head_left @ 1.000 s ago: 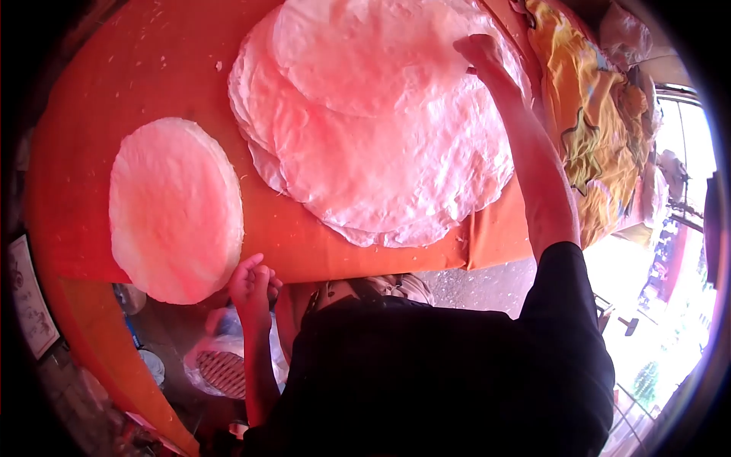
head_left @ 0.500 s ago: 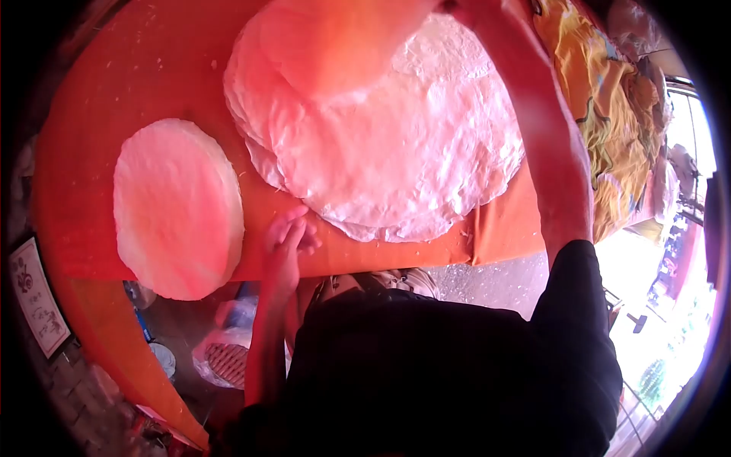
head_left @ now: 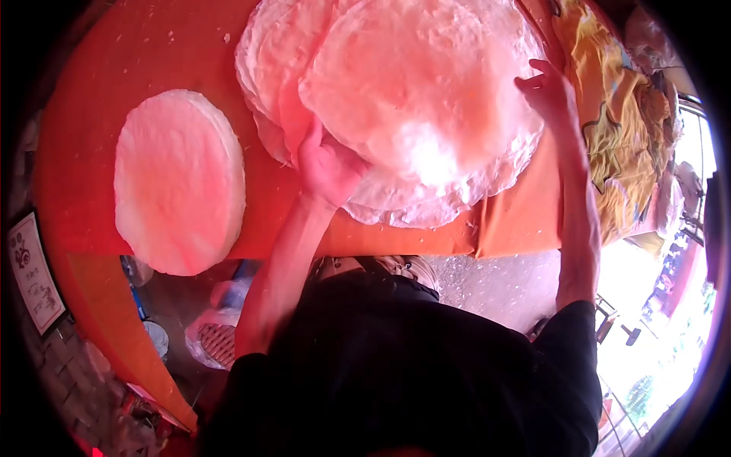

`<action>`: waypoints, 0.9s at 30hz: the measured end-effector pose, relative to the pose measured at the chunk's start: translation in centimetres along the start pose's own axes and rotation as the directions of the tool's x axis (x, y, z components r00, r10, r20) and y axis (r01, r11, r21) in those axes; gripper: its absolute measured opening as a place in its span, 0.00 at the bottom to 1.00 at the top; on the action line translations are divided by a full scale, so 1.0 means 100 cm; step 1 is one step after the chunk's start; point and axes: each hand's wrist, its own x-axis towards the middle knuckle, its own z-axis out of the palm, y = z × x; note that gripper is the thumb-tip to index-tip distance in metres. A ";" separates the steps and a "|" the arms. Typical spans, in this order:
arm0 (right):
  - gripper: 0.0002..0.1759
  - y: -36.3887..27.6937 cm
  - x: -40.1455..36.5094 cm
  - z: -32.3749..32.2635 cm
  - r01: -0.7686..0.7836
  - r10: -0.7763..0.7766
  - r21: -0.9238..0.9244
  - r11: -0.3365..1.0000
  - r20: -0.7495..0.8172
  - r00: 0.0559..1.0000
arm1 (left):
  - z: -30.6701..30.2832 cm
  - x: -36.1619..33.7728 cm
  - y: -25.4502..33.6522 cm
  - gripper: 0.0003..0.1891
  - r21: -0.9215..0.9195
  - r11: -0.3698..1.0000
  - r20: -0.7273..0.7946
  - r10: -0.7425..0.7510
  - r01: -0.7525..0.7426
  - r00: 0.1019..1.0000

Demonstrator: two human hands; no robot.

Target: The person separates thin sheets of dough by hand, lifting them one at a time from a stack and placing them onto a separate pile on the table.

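A large, thin, pale round of flatbread [head_left: 411, 84] lies over a pile of similar wide rounds [head_left: 263, 72] and overhangs part of it in this view. At its lower left edge is my left hand [head_left: 329, 164], palm turned up and thumb spread, with the fingertips partly hidden by the sheet's rim. My right hand [head_left: 550, 93] stands at the right side of the pile, its fingers apart and curved toward the sheet's edge. Farther left, a smaller stack of oval pale rounds [head_left: 179, 183] rests on the orange cloth.
An orange-covered table [head_left: 84, 152] bears both piles, with crumbs scattered on it. Crumpled yellow patterned cloth [head_left: 609, 129] lies along the right side. Below the table's front edge are a plastic-wrapped bundle [head_left: 217, 339] and a framed card [head_left: 36, 273] at far left.
My right hand has come down from the pile's far side to its right edge. My left hand has risen from the table's front to the sheet. The blurred sheet now spreads over the pile.
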 end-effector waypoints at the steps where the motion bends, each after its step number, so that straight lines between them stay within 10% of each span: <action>1: 0.38 -0.010 -0.018 0.019 0.196 -0.209 -0.087 0.977 -0.169 0.963 | 0.005 -0.002 0.000 0.28 0.026 0.999 -0.005 -0.022 0.022 1.000; 2: 0.42 -0.024 -0.040 0.036 0.360 -0.409 -0.203 0.911 -0.310 0.858 | 0.006 -0.005 0.000 0.28 0.057 0.998 0.021 -0.016 0.015 1.000; 5: 0.42 -0.098 -0.114 0.056 0.551 -0.548 0.185 0.814 -0.068 0.833 | 0.014 -0.005 -0.001 0.27 0.195 0.981 0.068 -0.011 -0.003 0.998; 13: 0.10 -0.099 -0.120 0.082 0.212 -0.363 0.548 0.809 0.184 0.913 | 0.000 0.005 0.001 0.15 0.411 0.911 -0.048 0.050 -0.025 0.998; 18: 0.07 -0.097 -0.118 0.085 0.186 -0.324 0.627 0.756 0.112 0.939 | -0.013 -0.002 0.001 0.14 0.390 0.920 -0.155 0.105 -0.036 0.982; 23: 0.03 -0.136 -0.136 0.053 0.524 -0.349 0.311 0.793 -0.474 0.809 | -0.007 -0.005 0.001 0.15 0.395 0.913 -0.054 0.130 -0.098 0.990; 27: 0.02 -0.125 -0.133 0.093 0.521 -0.375 0.358 0.775 -0.403 0.835 | -0.016 -0.001 0.000 0.16 0.394 0.914 -0.021 0.120 -0.102 0.993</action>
